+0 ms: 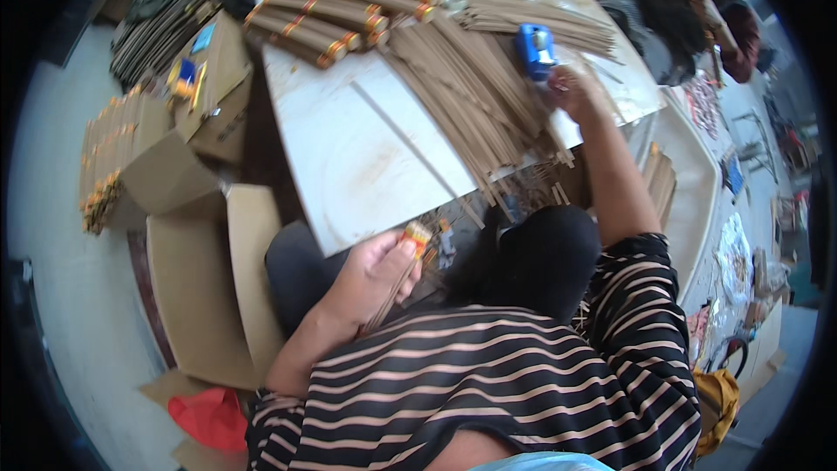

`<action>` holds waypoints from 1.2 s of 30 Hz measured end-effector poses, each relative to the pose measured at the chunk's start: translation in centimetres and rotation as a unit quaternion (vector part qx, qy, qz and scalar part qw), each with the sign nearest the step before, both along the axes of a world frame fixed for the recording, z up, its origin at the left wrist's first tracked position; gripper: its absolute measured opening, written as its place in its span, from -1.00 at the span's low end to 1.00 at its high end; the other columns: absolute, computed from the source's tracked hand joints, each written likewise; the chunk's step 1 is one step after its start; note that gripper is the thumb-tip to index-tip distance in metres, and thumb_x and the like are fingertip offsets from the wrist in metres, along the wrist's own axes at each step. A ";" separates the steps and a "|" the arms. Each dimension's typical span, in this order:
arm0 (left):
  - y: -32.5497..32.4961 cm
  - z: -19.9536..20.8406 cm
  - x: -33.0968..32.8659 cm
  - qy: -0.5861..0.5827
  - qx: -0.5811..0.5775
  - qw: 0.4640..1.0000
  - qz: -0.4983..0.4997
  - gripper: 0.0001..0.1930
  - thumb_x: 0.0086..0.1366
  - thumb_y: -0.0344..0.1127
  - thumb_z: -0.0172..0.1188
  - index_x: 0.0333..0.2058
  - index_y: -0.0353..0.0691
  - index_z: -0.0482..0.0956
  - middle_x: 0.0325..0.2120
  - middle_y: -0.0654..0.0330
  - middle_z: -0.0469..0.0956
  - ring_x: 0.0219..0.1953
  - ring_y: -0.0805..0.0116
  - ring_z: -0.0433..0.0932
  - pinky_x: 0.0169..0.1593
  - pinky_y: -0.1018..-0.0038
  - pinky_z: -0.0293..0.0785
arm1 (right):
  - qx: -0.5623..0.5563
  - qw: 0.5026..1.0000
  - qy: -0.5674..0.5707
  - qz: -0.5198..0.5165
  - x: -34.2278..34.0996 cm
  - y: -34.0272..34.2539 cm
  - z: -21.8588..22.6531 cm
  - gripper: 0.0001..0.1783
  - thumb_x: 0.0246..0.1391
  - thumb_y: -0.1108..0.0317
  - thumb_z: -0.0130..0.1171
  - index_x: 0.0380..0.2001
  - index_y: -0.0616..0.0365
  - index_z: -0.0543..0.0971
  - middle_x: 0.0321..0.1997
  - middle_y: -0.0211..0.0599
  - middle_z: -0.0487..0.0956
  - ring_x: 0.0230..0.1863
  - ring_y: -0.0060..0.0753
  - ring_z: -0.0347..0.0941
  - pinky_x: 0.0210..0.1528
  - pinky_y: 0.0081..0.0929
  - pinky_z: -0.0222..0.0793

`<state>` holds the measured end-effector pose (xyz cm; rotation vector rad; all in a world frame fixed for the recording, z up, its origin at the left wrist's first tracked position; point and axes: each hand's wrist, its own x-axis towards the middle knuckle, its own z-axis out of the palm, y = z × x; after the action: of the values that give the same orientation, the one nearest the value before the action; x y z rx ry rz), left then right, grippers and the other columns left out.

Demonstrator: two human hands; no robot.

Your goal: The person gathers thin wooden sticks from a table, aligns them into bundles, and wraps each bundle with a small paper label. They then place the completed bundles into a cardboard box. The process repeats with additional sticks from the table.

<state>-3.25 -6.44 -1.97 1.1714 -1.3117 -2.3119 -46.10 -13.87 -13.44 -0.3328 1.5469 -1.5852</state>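
We have our left hand [377,272] clamped on a slim bundle of sticks [417,235], held near us, just off the near left corner of the table [336,240]; its far end shows a red and yellow band, while its near part is hidden by the hand and the striped shirt [488,366]. Our right hand [571,92] reaches to the far right, at the near end of the blue tape dispenser [536,51]; it is blurred, so we cannot tell whether its fingers are together on a strip of tape or apart. As we judge it, much is done: a pile of banded bundles [336,4] lies at the far left of the table, and more orange-tipped bundles [109,153] stand farther left, beside the cardboard boxes. Much seems left, too: many loose sticks [471,92] without bands lie spread from the middle of the table to its near edge. The bundle in our grip looks partly finished, banded at the end we see; whether it needs more tape, we cannot tell.
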 end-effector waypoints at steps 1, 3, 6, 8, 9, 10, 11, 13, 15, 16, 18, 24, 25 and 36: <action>-0.2 -0.3 0.4 0.015 -0.011 1.000 0.003 -0.67 0.32 -0.11 -0.05 -0.27 -0.33 0.40 -0.56 0.28 0.40 -0.61 0.63 0.32 -0.54 0.71 0.28 | -0.009 0.996 -0.069 0.057 -0.7 1.0 0.4 -0.88 -0.12 0.34 0.19 -0.49 0.09 0.47 -0.44 -0.37 0.44 -0.35 -0.45 0.38 -0.21 -0.45 0.35; -0.6 -0.9 1.4 0.039 -0.012 0.999 0.020 -0.64 0.31 -0.07 -0.02 -0.25 -0.34 0.40 -0.56 0.25 0.42 -0.62 0.62 0.34 -0.57 0.71 0.27 | -0.045 0.992 -0.065 0.094 3.7 2.8 3.9 -0.81 0.05 0.29 0.10 -0.32 0.15 0.44 -0.34 -0.33 0.49 -0.26 -0.41 0.42 -0.07 -0.42 0.35; -0.5 -0.7 2.0 0.061 -0.005 0.997 0.039 -0.62 0.29 -0.06 0.01 -0.26 -0.34 0.40 -0.57 0.26 0.42 -0.66 0.62 0.33 -0.61 0.73 0.25 | -0.178 0.942 -0.084 0.270 11.0 7.0 8.6 -0.81 0.12 0.22 0.04 -0.31 0.11 0.43 -0.29 -0.32 0.51 -0.22 -0.42 0.44 -0.07 -0.39 0.33; 0.0 -0.7 2.2 0.085 -0.010 0.995 0.048 -0.63 0.29 -0.06 0.02 -0.26 -0.33 0.40 -0.58 0.26 0.42 -0.66 0.63 0.33 -0.61 0.74 0.24 | -0.218 0.905 -0.053 0.361 16.3 9.3 10.4 -0.84 0.10 0.23 0.07 -0.44 0.07 0.46 -0.35 -0.31 0.53 -0.24 -0.43 0.44 -0.07 -0.40 0.33; 0.2 -0.7 2.4 0.094 -0.010 0.994 0.049 -0.65 0.28 -0.08 0.06 -0.26 -0.32 0.41 -0.58 0.27 0.42 -0.66 0.64 0.34 -0.61 0.75 0.24 | -0.216 0.899 -0.005 0.381 18.7 10.6 11.1 -0.81 0.08 0.22 0.07 -0.46 0.08 0.40 -0.39 -0.31 0.46 -0.24 -0.37 0.41 -0.16 -0.43 0.30; 0.5 -0.6 2.6 0.093 -0.018 0.994 0.051 -0.66 0.27 -0.10 0.07 -0.26 -0.32 0.41 -0.58 0.27 0.42 -0.66 0.65 0.33 -0.62 0.75 0.24 | -0.221 0.890 0.011 0.399 20.7 11.6 11.7 -0.81 0.06 0.25 0.11 -0.50 0.10 0.42 -0.42 -0.30 0.46 -0.25 -0.37 0.40 -0.16 -0.43 0.30; 0.7 -0.5 2.8 0.094 -0.026 0.994 0.050 -0.67 0.27 -0.11 0.07 -0.26 -0.32 0.41 -0.59 0.28 0.42 -0.66 0.65 0.33 -0.62 0.75 0.24 | -0.209 0.886 0.028 0.414 22.2 12.5 11.8 -0.81 0.04 0.28 0.14 -0.51 0.13 0.43 -0.42 -0.30 0.46 -0.25 -0.39 0.40 -0.15 -0.44 0.30; 1.0 -0.1 3.0 0.086 -0.044 0.994 0.053 -0.70 0.26 -0.16 0.10 -0.27 -0.33 0.41 -0.60 0.30 0.41 -0.67 0.66 0.32 -0.61 0.76 0.23 | -0.209 0.862 0.020 0.462 24.2 13.4 12.5 -0.85 0.04 0.34 0.16 -0.50 0.15 0.44 -0.40 -0.33 0.43 -0.25 -0.44 0.35 -0.14 -0.46 0.26; 1.5 0.6 3.2 0.076 -0.068 0.994 0.048 -0.72 0.26 -0.19 0.11 -0.26 -0.33 0.42 -0.61 0.32 0.40 -0.67 0.67 0.31 -0.61 0.76 0.22 | -0.231 0.845 0.039 0.480 25.7 13.9 12.6 -0.90 0.09 0.39 0.12 -0.44 0.18 0.47 -0.40 -0.50 0.40 -0.37 -0.68 0.28 -0.33 -0.70 0.24; 1.7 0.8 3.3 0.071 -0.080 0.993 0.046 -0.73 0.26 -0.21 0.11 -0.26 -0.33 0.42 -0.61 0.33 0.40 -0.67 0.67 0.31 -0.61 0.76 0.21 | -0.222 0.845 0.061 0.483 26.2 13.9 12.8 -0.89 0.09 0.39 0.13 -0.44 0.18 0.47 -0.40 -0.49 0.40 -0.38 -0.68 0.28 -0.33 -0.69 0.25; 2.3 0.9 3.4 0.057 -0.085 0.994 0.045 -0.71 0.24 -0.22 0.13 -0.24 -0.36 0.41 -0.60 0.32 0.40 -0.66 0.66 0.29 -0.60 0.74 0.22 | -0.203 0.842 0.106 0.489 27.0 14.0 13.3 -0.88 0.08 0.37 0.14 -0.45 0.18 0.47 -0.39 -0.48 0.39 -0.39 -0.68 0.29 -0.34 -0.67 0.27; 2.9 0.7 4.1 0.074 -0.110 0.990 0.041 -0.75 0.21 -0.29 0.14 -0.24 -0.35 0.41 -0.60 0.32 0.39 -0.63 0.64 0.31 -0.57 0.70 0.26 | -0.172 0.836 0.184 0.487 28.2 14.2 14.0 -0.87 0.05 0.37 0.18 -0.42 0.21 0.50 -0.40 -0.44 0.39 -0.35 -0.63 0.33 -0.30 -0.63 0.31; 3.0 0.6 4.2 0.082 -0.115 0.989 0.041 -0.76 0.21 -0.31 0.14 -0.24 -0.35 0.41 -0.60 0.32 0.39 -0.63 0.64 0.32 -0.56 0.70 0.27 | -0.173 0.833 0.203 0.485 28.3 14.1 14.0 -0.87 0.04 0.37 0.19 -0.42 0.21 0.51 -0.40 -0.43 0.40 -0.35 -0.62 0.33 -0.29 -0.62 0.31; 2.8 0.4 4.5 0.063 -0.142 0.987 0.031 -0.79 0.20 -0.38 0.15 -0.25 -0.36 0.40 -0.57 0.32 0.40 -0.63 0.68 0.30 -0.58 0.74 0.25 | -0.104 0.816 0.264 0.503 28.8 13.8 15.6 -0.85 0.01 0.36 0.21 -0.44 0.22 0.51 -0.41 -0.42 0.42 -0.35 -0.58 0.32 -0.28 -0.60 0.27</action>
<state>1.24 -3.62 -1.52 0.9443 -1.4750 -2.0344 -17.28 -0.07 2.17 -1.5379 1.1834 -0.7982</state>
